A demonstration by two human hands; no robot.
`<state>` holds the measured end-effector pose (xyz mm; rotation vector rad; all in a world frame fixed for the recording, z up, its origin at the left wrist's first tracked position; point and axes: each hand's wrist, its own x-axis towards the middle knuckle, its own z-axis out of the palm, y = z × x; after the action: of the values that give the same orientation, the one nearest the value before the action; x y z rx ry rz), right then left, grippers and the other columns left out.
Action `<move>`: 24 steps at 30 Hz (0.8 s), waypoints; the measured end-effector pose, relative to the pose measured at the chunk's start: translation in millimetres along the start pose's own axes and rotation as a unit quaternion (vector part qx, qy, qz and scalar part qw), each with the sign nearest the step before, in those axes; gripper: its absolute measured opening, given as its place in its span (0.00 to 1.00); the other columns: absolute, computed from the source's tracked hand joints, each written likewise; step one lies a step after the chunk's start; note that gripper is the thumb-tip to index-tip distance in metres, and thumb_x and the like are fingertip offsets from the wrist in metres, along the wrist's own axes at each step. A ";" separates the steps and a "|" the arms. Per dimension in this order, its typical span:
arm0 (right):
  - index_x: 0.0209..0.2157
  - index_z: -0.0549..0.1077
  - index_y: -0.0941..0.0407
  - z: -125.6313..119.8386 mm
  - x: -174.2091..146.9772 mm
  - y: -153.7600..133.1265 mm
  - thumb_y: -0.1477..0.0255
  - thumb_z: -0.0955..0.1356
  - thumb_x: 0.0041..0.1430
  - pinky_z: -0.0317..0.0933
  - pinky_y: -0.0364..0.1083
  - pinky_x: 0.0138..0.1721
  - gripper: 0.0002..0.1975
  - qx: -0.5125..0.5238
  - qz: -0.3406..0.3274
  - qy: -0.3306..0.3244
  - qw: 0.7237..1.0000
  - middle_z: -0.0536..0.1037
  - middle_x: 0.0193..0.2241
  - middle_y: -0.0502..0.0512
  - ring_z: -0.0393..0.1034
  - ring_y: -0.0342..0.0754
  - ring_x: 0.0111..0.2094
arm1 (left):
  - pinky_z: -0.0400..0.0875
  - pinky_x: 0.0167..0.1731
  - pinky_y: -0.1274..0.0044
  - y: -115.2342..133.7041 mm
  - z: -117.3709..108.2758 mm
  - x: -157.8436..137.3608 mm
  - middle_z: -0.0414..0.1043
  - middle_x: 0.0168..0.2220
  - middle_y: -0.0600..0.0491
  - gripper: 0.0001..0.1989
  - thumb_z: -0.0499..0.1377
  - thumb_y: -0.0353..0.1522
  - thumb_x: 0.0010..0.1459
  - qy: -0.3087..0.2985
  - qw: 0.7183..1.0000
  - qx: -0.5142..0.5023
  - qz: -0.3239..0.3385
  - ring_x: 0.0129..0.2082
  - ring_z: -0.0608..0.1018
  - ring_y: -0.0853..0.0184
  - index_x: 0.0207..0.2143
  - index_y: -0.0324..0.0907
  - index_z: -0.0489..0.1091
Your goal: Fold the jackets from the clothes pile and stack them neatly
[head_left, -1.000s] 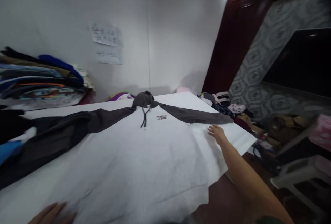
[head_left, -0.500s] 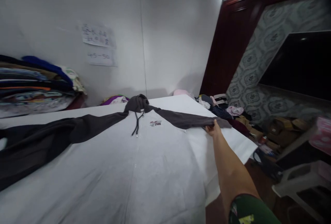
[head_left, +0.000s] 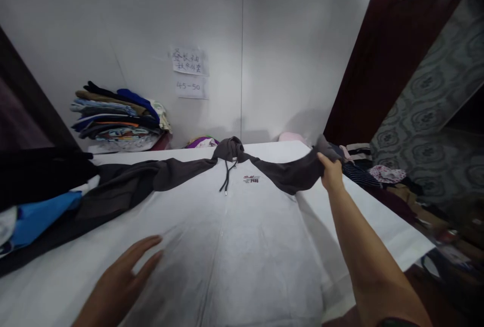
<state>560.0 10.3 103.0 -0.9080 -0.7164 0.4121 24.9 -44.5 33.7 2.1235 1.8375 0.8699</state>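
A white hooded jacket [head_left: 245,236] with dark grey sleeves lies spread out, front up, its hood [head_left: 229,149] toward the wall. Its drawstring [head_left: 227,176] hangs down beside a small chest print [head_left: 251,179]. Near the cuff, my right hand [head_left: 333,172] grips the right-side sleeve [head_left: 293,170], whose end is raised off the table. The other sleeve [head_left: 181,172] stretches out to the left. Over the lower left of the jacket hovers my left hand [head_left: 124,276], fingers and thumb apart, holding nothing.
A white table [head_left: 378,216] carries the jacket. Folded clothes are stacked [head_left: 121,115] at the back left. Dark garments and a blue cloth [head_left: 47,216] lie at left. Loose clothes [head_left: 363,166] heap beyond the right edge. Paper notes [head_left: 191,72] hang on the wall.
My right hand has lifted the sleeve end, which lay flatter and further out before. My left hand has come into view. The view has turned left.
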 end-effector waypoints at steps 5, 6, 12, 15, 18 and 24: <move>0.50 0.72 0.57 74.6 -125.6 -21.2 0.64 0.71 0.51 0.56 0.58 0.56 0.25 -0.302 -0.168 -0.406 0.846 0.76 0.48 0.61 0.67 0.58 0.51 | 0.73 0.43 0.67 111.2 44.5 17.2 0.70 0.53 0.46 0.30 0.62 0.48 0.47 -0.187 0.910 -0.368 -0.040 0.49 0.75 0.55 0.52 0.46 0.68; 0.52 0.71 0.56 79.6 -148.0 -22.5 0.63 0.71 0.50 0.48 0.62 0.60 0.27 -0.339 -0.206 -0.481 0.782 0.73 0.51 0.62 0.62 0.60 0.55 | 0.72 0.44 0.66 125.3 56.5 17.8 0.67 0.56 0.43 0.35 0.64 0.47 0.45 -0.211 0.876 -0.430 -0.059 0.49 0.74 0.54 0.55 0.45 0.65; 0.55 0.67 0.54 14.0 -193.7 -10.2 0.65 0.65 0.59 0.43 0.63 0.62 0.22 -0.423 -0.178 -0.500 0.735 0.63 0.60 0.61 0.51 0.56 0.63 | 0.69 0.51 0.63 135.1 98.9 18.7 0.64 0.59 0.44 0.29 0.57 0.48 0.56 -0.286 0.665 -0.626 -0.289 0.57 0.69 0.55 0.56 0.43 0.65; 0.52 0.70 0.55 -54.4 -194.5 -2.3 0.62 0.64 0.58 0.59 0.59 0.54 0.22 -0.468 -0.042 -0.287 0.835 0.65 0.58 0.63 0.60 0.58 0.58 | 0.68 0.52 0.61 124.3 96.8 20.8 0.62 0.60 0.46 0.28 0.55 0.48 0.58 -0.277 0.617 -0.664 -0.319 0.57 0.68 0.55 0.57 0.45 0.63; 0.55 0.67 0.56 -103.2 -209.0 -3.8 0.57 0.66 0.53 0.69 0.50 0.35 0.29 -0.435 0.155 -0.140 0.876 0.72 0.51 0.64 0.72 0.53 0.41 | 0.67 0.52 0.58 123.6 91.6 24.8 0.63 0.60 0.48 0.25 0.55 0.47 0.58 -0.282 0.614 -0.675 -0.296 0.57 0.68 0.54 0.55 0.47 0.66; 0.62 0.56 0.57 -105.3 -235.0 -14.7 0.60 0.69 0.48 0.63 0.44 0.25 0.41 -0.397 0.256 -0.154 0.868 0.75 0.37 0.53 0.67 0.43 0.24 | 0.73 0.46 0.64 147.0 89.8 59.4 0.76 0.45 0.44 0.09 0.60 0.33 0.57 -0.180 0.656 -0.658 -0.322 0.43 0.78 0.60 0.40 0.40 0.72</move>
<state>471.3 -199.2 -18.6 -1.8653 -0.9570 0.7673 200.1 1.6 54.0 0.5647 0.9356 0.9655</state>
